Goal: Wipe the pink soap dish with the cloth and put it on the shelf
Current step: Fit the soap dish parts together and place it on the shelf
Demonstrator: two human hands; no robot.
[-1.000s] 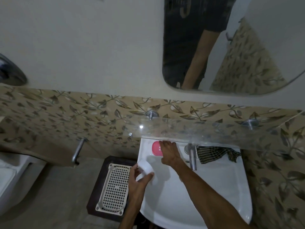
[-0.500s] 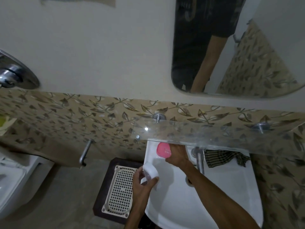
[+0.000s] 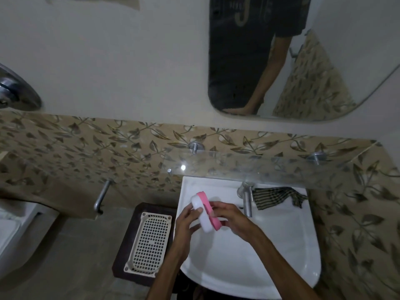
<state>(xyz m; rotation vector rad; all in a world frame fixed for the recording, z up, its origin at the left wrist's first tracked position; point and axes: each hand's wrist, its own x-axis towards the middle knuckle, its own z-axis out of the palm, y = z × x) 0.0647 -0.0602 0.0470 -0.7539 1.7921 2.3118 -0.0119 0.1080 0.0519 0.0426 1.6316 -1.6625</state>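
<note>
Over the white sink (image 3: 249, 263), both hands hold the soap dish, tilted on edge. Its pink half (image 3: 209, 210) lies against a white half (image 3: 200, 214). My left hand (image 3: 186, 224) grips the white half from the left, with the thumb on its face. From the right, my right hand (image 3: 234, 219) curls its fingers round the pink half. The dark checked cloth (image 3: 276, 197) lies crumpled on the sink's back ledge, right of the tap (image 3: 246, 199), and neither hand touches it. The glass shelf (image 3: 270, 172) runs along the wall just above the sink.
A cream perforated basket (image 3: 149, 241) rests on a dark stool left of the sink. A metal bar (image 3: 101, 197) sticks out of the tiled wall. A white toilet (image 3: 15, 232) is at the far left. The mirror (image 3: 281, 61) hangs above the shelf.
My right hand lifted the pink half off the sink's back ledge and brought it forward. My left hand raised the white half, and the two halves now meet.
</note>
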